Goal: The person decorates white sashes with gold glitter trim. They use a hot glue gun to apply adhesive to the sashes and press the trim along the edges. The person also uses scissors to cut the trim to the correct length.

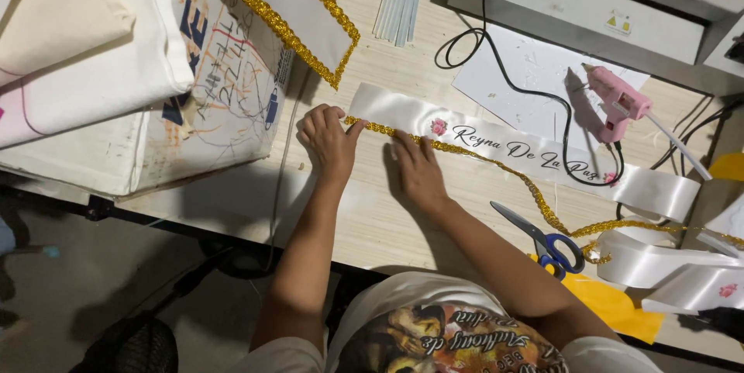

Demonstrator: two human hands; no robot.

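White satin sash (496, 148), gold sequin trim (465, 152), hands (329, 140) pressing edge

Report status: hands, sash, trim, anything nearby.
Left hand and right hand flat, pressing gold sequin trim onto white satin sash edge. Nothing gripped. Pink glue gun and scissors lie clear, right.

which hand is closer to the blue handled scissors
Right. The right hand presses the gold trim on the white sash, just up-left of the scissors. The left hand sits farther left, at the sash's end.
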